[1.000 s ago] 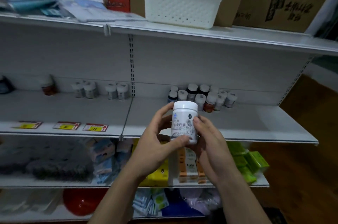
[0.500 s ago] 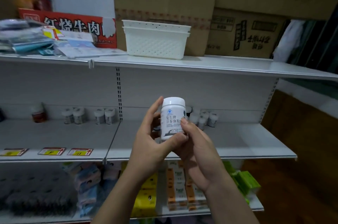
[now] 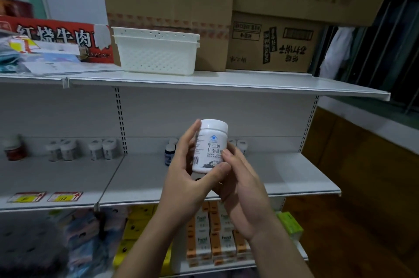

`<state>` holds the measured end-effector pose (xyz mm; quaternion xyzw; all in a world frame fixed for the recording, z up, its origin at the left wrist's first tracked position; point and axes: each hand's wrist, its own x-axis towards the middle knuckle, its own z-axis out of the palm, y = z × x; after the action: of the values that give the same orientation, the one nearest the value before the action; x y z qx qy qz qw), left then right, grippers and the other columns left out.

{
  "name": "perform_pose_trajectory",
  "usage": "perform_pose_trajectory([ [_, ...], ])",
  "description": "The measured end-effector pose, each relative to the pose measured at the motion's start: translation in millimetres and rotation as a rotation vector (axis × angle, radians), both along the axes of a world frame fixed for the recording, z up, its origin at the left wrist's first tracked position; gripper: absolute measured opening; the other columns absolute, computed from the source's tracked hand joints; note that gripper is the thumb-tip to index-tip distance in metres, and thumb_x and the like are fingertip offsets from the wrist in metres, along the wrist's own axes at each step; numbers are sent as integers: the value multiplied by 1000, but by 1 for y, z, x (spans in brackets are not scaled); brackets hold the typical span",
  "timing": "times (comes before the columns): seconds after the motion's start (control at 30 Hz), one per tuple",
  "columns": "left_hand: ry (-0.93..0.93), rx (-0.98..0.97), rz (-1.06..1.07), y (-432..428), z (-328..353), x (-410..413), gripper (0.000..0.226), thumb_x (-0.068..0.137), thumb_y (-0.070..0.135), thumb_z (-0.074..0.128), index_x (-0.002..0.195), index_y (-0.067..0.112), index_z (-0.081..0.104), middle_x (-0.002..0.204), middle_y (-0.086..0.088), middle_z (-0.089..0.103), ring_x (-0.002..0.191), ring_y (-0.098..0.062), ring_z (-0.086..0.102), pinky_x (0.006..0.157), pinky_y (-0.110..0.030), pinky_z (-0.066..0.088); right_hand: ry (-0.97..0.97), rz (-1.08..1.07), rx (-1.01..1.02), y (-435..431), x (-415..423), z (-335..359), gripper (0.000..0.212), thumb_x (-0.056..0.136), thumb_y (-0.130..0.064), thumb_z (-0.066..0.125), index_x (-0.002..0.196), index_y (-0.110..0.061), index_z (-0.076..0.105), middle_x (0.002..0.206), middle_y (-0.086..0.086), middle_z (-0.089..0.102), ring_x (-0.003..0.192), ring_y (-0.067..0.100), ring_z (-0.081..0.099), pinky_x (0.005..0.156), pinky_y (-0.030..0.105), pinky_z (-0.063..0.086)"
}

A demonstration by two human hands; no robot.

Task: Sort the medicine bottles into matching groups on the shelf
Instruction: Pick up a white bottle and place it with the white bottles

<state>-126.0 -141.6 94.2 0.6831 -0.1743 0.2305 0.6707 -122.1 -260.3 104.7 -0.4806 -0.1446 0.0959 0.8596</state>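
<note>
You hold a white bottle (image 3: 210,146) upright in front of the middle shelf (image 3: 283,178), its printed label facing you. Your left hand (image 3: 188,178) wraps it from the left, thumb across the lower front and fingers up its side to the cap, while your right hand (image 3: 242,189) cups it from the right with a fingertip on the label. At the back of that shelf stand a dark blue bottle (image 3: 169,154) just beside your left hand, two pairs of small pale bottles (image 3: 68,150) farther left and a reddish bottle (image 3: 13,148) at the far left, and a white basket (image 3: 156,55) sits on the shelf above.
</note>
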Motion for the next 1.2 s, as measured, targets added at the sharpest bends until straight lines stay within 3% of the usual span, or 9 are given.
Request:
perform_pose_trajectory([
  [0.1, 30, 9, -51, -10, -4, 1, 79, 73, 46, 72, 140, 54, 32, 120, 3, 65, 108, -20, 67, 86, -43, 58, -66, -57, -46, -13, 0, 1, 50, 79, -25, 63, 128, -23, 55, 110, 12, 72, 100, 25, 71, 75, 32, 58],
  [0.17, 45, 28, -78, -16, -6, 1, 77, 77, 48, 68, 142, 53, 27, 121, 6, 66, 110, -17, 66, 87, -42, 58, -104, -102, -63, -21, -1, 2, 50, 76, -22, 66, 125, -26, 56, 106, 10, 74, 96, 24, 72, 70, 28, 57],
  [0.27, 60, 48, -97, -26, -8, 1, 79, 77, 51, 65, 144, 51, 23, 121, 11, 66, 110, -14, 66, 89, -36, 57, -137, -164, -72, -32, -1, 2, 54, 71, -21, 71, 123, -30, 58, 106, 8, 73, 99, 26, 71, 77, 35, 59],
  [0.4, 60, 45, -81, -37, -9, 2, 84, 73, 58, 70, 144, 51, 25, 123, 4, 65, 111, -18, 65, 90, -45, 56, -123, -131, -54, -45, 0, 2, 53, 71, -21, 69, 122, -29, 58, 105, 8, 74, 97, 24, 72, 75, 33, 59],
  [0.6, 40, 85, -41, -51, -13, 0, 76, 80, 38, 69, 143, 52, 28, 118, 8, 66, 108, -17, 66, 91, -46, 55, -61, -30, -54, -61, 4, -6, 53, 80, -28, 58, 133, -25, 54, 115, 11, 71, 105, 25, 69, 86, 38, 56],
  [0.73, 63, 94, -21, -59, -15, -1, 73, 83, 36, 67, 141, 55, 28, 120, 13, 65, 108, -12, 66, 89, -37, 57, -36, 28, -19, -71, 6, -11, 49, 87, -19, 50, 136, -22, 52, 122, 14, 67, 114, 32, 64, 97, 46, 50],
  [0.93, 90, 90, 19, -67, -20, -3, 68, 84, 33, 63, 140, 55, 29, 116, 14, 67, 105, -9, 67, 81, -25, 57, -36, 86, -3, -82, 5, -18, 45, 91, -5, 46, 132, -23, 53, 119, 17, 68, 110, 34, 65, 89, 41, 55],
  [1.07, 118, 91, 23, -72, -25, -4, 73, 79, 43, 64, 143, 52, 29, 119, 7, 66, 107, -13, 66, 85, -34, 57, 11, 80, 52, -86, 5, -22, 49, 84, -8, 49, 129, -25, 54, 115, 17, 70, 104, 32, 67, 87, 41, 55],
  [1.2, 133, 108, 70, -81, -30, -6, 72, 82, 30, 71, 138, 55, 35, 121, 8, 62, 107, -12, 65, 85, -36, 58, 74, 79, 118, -88, 6, -33, 49, 87, -9, 49, 134, -19, 50, 116, 18, 70, 103, 29, 68, 87, 38, 54],
])
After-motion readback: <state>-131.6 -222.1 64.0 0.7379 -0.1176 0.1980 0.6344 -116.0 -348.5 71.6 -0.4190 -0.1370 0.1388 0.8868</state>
